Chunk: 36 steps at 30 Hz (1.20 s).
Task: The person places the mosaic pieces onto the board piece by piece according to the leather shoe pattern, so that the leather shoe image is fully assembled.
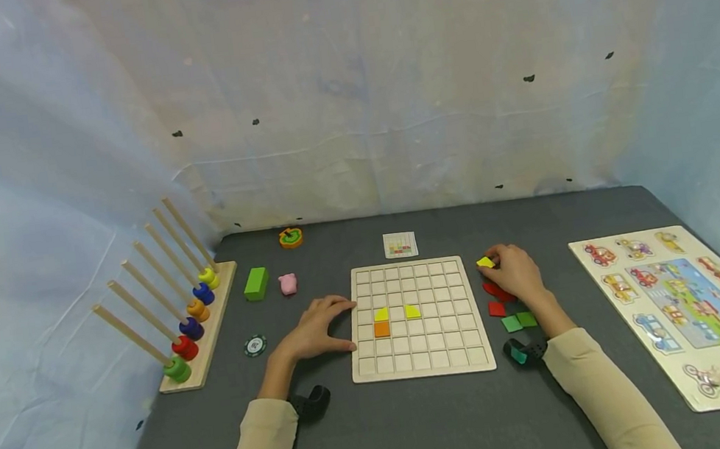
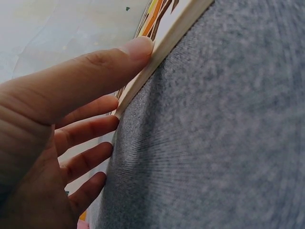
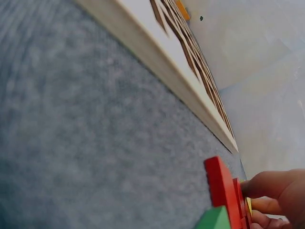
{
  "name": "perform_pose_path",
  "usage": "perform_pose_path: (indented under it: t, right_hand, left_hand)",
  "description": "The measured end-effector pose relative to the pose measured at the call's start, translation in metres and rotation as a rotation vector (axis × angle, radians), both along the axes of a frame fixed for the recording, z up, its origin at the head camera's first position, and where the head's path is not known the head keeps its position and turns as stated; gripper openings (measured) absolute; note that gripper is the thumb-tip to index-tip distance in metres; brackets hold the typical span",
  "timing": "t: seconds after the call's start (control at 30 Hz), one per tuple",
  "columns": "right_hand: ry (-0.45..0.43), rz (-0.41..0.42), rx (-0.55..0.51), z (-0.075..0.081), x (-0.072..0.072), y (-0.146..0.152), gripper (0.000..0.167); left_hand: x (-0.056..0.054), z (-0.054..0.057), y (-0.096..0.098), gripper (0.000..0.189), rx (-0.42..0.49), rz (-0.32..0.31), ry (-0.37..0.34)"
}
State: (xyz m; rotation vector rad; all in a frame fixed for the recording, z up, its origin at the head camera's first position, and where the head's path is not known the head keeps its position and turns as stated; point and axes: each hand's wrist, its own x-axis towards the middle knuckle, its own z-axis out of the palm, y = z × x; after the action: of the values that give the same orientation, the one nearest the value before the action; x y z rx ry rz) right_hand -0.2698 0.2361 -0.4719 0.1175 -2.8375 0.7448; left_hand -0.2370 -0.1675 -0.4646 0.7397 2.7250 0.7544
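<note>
Two hands work at the board [image 1: 437,358]. At its nine o'clock, the left hand [image 1: 316,329] rests thumb and fingertips against the edge, fingers loosely spread, gripping nothing. At two o'clock, just beyond the board, the right hand [image 1: 516,273] pinches a yellow tile [image 1: 485,263] between nearly closed thumb and fingers. Picking this up seems the step in hand — whether it clears the table [image 1: 437,430] is unclear — and the next move likely calls for carrying it toward eight o'clock, over the board. The tile is bright yellow, its outline partly hidden.
</note>
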Motion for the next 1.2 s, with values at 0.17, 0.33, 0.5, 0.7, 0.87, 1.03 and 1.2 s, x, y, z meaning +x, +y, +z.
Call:
perform_pose_path:
  t: [0.17, 0.33, 0.5, 0.7, 0.87, 1.03, 1.2]
  right_hand:
    - [0.018, 0.088, -0.077, 0.008, 0.005, -0.011, 0.034]
    - [0.066, 0.251, -0.169, 0.022, 0.014, -0.034, 0.03]
    - [0.101, 0.417, -0.219, 0.028, 0.026, -0.061, 0.03]
    - [0.096, 0.556, -0.251, 0.025, 0.044, -0.092, 0.03]
    - [0.084, 0.637, -0.295, 0.02, 0.056, -0.109, 0.03]
    - [0.111, 0.687, -0.297, 0.012, 0.059, -0.118, 0.028]
    - [0.119, 0.693, -0.235, 0.001, 0.057, -0.123, 0.023]
  left_hand:
    - [0.0, 0.0, 0.0, 0.077, -0.001, 0.001, 0.0]
    - [0.0, 0.0, 0.0, 0.077, 0.001, 0.001, 0.005]
    - [-0.001, 0.001, 0.0, 0.077, -0.007, -0.006, 0.012]
    - [0.0, 0.001, 0.0, 0.077, -0.005, -0.006, 0.007]
    - [0.002, 0.003, 0.001, 0.076, 0.001, -0.008, 0.019]
    - [0.003, 0.004, 0.002, 0.076, 0.011, -0.008, 0.024]
    - [0.003, 0.004, 0.002, 0.075, 0.013, -0.002, 0.015]
